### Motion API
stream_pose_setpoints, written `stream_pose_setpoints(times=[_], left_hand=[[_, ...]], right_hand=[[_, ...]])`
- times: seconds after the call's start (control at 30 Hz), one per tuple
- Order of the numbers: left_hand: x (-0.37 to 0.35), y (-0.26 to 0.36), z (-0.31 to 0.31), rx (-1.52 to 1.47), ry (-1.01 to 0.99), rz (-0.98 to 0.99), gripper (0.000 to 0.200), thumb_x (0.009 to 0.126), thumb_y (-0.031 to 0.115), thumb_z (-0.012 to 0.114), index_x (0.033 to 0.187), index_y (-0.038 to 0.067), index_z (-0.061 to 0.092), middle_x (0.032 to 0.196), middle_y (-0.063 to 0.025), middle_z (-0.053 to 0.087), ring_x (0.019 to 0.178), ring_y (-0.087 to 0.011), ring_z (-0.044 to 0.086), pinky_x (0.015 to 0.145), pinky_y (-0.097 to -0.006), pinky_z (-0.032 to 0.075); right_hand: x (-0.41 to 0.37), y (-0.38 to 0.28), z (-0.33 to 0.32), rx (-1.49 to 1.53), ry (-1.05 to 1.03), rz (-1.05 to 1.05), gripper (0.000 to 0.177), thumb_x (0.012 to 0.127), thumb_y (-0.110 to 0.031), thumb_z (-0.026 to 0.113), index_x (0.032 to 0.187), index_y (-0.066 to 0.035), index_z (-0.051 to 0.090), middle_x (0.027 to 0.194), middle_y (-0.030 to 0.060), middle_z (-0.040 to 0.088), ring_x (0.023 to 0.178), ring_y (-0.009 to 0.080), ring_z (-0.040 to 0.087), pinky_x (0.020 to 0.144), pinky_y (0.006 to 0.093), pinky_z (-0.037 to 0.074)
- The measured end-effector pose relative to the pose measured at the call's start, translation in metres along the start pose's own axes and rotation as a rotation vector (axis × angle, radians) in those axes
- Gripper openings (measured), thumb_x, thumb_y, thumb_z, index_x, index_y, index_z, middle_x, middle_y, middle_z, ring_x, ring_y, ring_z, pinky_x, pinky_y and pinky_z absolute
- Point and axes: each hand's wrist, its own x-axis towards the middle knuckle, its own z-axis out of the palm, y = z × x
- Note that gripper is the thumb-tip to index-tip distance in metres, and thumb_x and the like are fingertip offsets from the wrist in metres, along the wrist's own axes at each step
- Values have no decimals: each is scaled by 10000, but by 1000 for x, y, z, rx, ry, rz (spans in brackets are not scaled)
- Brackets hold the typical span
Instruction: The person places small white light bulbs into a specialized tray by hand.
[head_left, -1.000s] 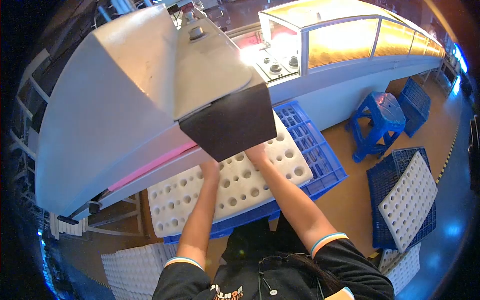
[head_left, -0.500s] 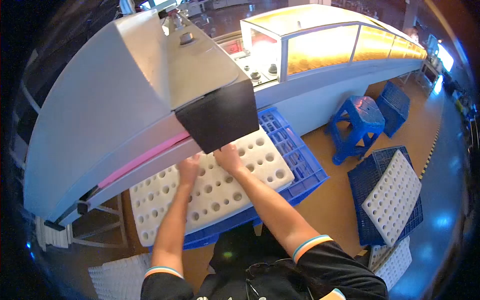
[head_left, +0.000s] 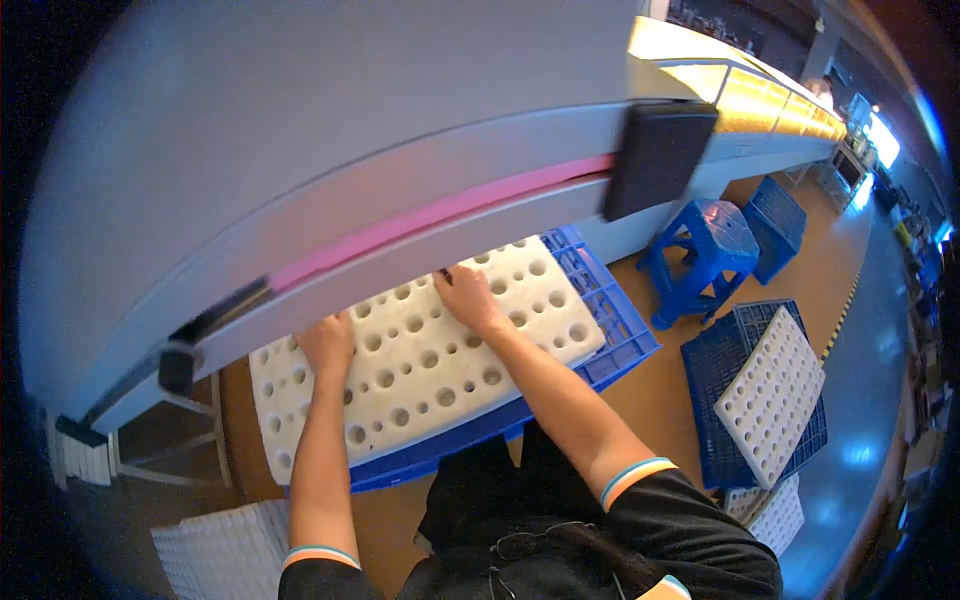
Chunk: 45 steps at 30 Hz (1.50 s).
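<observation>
A white foam tray (head_left: 430,385) with rows of round holes of two sizes lies on a blue plastic crate (head_left: 610,310). My right hand (head_left: 465,295) is closed over the tray's far middle part, with a small dark piece (head_left: 446,275) at its fingertips, too small to name. Over the tray's left part, my left hand (head_left: 328,343) is low against the foam with its fingers curled in. What those fingers hold, if anything, is hidden.
A large grey machine cover with a pink strip (head_left: 440,222) and a black end block (head_left: 660,160) overhangs the tray's far edge. To the right stand a blue stool (head_left: 710,250) and another foam tray (head_left: 772,395) on a dark crate. Stacked white trays (head_left: 225,550) sit lower left.
My head has moved closer to the machine cover, which fills more of the view. My left hand has moved left across the tray, away from my right hand, which stays near the far middle.
</observation>
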Motion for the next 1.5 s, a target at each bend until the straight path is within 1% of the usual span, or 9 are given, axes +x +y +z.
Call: stream_pose_setpoints(times=[0.63,0.87,0.97,1.0,1.1,1.17,1.27,1.4,1.5], left_hand=[[1,-4,10,-349,156,128,498,833,269,590,1264,44,483,1274,-147,534,1209,-317,474,1018,-491,338],[-9,4,-13,-701,-96,255,656,805,332,646,1339,38,404,1273,-180,516,1190,-360,481,1014,-451,376],[-7,3,-4,-563,-51,289,604,805,346,641,1299,50,459,1240,-178,539,1170,-368,491,993,-457,386],[-6,2,-4,-480,-155,339,553,810,343,634,1260,52,496,1231,-176,547,1164,-368,494,987,-464,382],[-7,-1,30,-449,-128,404,461,820,330,623,1181,49,559,1213,-169,563,1161,-358,494,986,-473,367],[-4,1,24,-496,12,440,421,825,320,619,1141,44,585,1204,-166,572,1164,-348,492,992,-474,355],[-11,7,-18,-491,-81,356,411,835,312,608,1150,48,589,1197,-157,582,1176,-325,488,1020,-467,329],[-6,8,-14,-468,-151,314,433,858,333,570,1203,73,579,1204,-150,584,1165,-318,500,1020,-457,334],[-7,10,-9,-503,-192,276,413,863,317,548,1202,84,592,1205,-147,587,1162,-314,503,1019,-455,336]], right_hand=[[13,-5,24,-25,38,28,360,887,-197,558,1212,-44,537,1158,146,596,865,256,633,759,382,496],[24,-13,52,745,84,433,392,941,-293,514,1207,-6,531,1214,137,573,966,237,603,835,349,465],[41,51,101,318,132,292,413,960,-298,399,1217,-1,527,1157,175,557,1098,263,521,874,369,438],[48,146,162,140,273,-186,306,913,-219,547,1109,8,606,1079,141,615,1035,266,494,962,371,376],[17,35,96,4,-24,-69,318,935,-194,416,1125,32,535,1081,237,551,1087,374,490,948,440,363],[20,100,115,-424,-60,-676,282,949,-141,385,1105,35,539,1114,249,535,1082,390,478,943,440,358],[12,134,155,-380,105,-540,361,851,-152,555,1183,-10,579,1139,223,576,1066,338,524,969,411,406],[-14,-53,40,201,-306,23,259,920,-137,467,1113,8,560,1176,189,527,1114,340,485,967,397,381],[-26,-42,35,76,-374,-364,279,824,-110,602,1087,-25,560,1134,181,560,1062,349,527,918,424,419]])
